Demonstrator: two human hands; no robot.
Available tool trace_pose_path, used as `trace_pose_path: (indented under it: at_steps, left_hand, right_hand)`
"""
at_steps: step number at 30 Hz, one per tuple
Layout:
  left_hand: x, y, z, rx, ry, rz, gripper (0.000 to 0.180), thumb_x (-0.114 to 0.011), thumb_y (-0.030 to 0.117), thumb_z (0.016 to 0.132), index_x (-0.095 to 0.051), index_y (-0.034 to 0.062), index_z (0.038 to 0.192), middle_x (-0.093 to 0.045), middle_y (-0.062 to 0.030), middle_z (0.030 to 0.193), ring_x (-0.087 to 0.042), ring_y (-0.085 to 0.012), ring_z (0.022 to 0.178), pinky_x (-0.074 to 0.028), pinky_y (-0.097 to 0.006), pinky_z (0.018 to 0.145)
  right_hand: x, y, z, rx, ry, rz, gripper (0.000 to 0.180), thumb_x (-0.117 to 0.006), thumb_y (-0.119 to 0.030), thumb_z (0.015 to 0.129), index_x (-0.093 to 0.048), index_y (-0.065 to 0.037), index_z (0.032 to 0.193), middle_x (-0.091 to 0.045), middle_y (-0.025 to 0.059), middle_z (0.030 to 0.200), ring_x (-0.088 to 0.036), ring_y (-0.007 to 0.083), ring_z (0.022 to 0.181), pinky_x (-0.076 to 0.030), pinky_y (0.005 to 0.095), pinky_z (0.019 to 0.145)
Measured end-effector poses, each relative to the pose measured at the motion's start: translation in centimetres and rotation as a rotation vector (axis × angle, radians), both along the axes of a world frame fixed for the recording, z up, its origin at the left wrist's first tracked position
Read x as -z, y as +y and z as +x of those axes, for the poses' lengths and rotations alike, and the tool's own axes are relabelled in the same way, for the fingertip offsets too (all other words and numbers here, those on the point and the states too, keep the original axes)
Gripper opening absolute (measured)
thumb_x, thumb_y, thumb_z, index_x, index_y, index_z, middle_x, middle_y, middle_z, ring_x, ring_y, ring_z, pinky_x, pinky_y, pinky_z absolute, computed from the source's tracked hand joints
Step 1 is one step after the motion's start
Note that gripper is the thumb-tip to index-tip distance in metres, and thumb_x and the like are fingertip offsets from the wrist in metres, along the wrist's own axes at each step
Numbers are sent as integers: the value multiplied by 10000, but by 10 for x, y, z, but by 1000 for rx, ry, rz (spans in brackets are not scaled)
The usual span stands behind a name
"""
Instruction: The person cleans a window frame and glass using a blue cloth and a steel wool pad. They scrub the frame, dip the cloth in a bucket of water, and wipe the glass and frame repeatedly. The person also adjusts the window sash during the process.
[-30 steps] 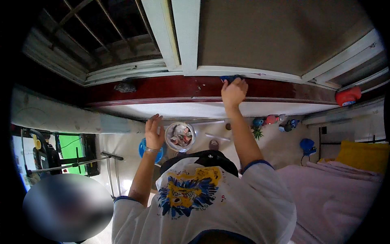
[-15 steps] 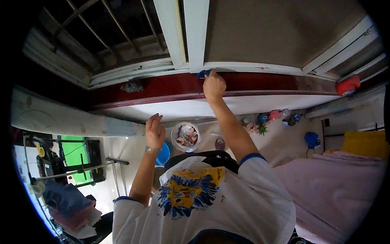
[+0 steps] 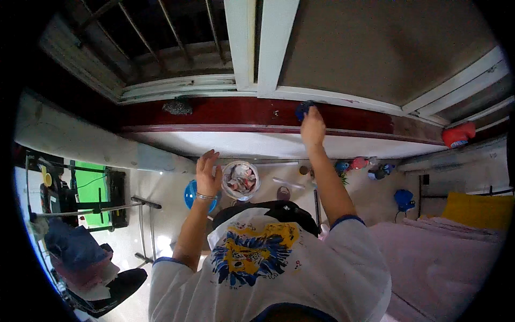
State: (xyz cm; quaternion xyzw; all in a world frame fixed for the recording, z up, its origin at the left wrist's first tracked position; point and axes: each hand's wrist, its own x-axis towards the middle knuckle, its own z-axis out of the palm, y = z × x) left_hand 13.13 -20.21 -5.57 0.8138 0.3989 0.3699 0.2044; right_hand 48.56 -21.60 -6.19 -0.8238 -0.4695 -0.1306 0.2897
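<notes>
Right hand up on the dark red sill, fingers closed over a small blue cloth pressed flat against it, just below the white window frame. Left hand open, fingers spread, holding nothing, hovering above a white bucket full of scraps and a blue bowl. Grey scrubber further left on the sill. Red object far right.
</notes>
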Motion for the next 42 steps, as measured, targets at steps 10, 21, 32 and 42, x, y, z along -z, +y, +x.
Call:
trace_pose_path:
  at_steps: [10,21,32,42]
  left_hand:
    - [2,-7,-46,-143,60,16,354,-573,5,762,-586,32,1115,-565,-186,1155,-530,-373,1049,-432,-440,901]
    - [-9,8,-73,-109,85,66,376,-553,-62,739,-578,2,1109,-575,-177,1134,-538,-361,1078,-446,-433,910]
    - [0,4,-51,-142,33,11,392,-571,-17,745,-587,39,1133,-565,-181,1152,-527,-369,1067,-424,-435,929]
    - [5,2,-35,-134,18,-16,395,-572,-20,738,-588,34,1129,-567,-185,1146,-525,-376,1063,-434,-444,917]
  right_hand:
    - [-23,82,-97,125,-183,-181,79,-550,-105,799,-577,-52,747,-625,128,707,-627,255,703,-535,372,587]
    - [-55,99,-139,-143,220,-190,135,-566,-147,838,-579,-14,855,-649,194,790,-640,358,777,-529,469,642]
    - [-29,-39,7,-184,373,146,320,-535,13,821,-487,-14,1136,-592,225,1138,-573,407,1031,-450,442,893]
    - [3,-15,-66,-387,300,101,347,-534,65,811,-400,12,1126,-387,269,1368,-403,418,1249,-328,445,1042]
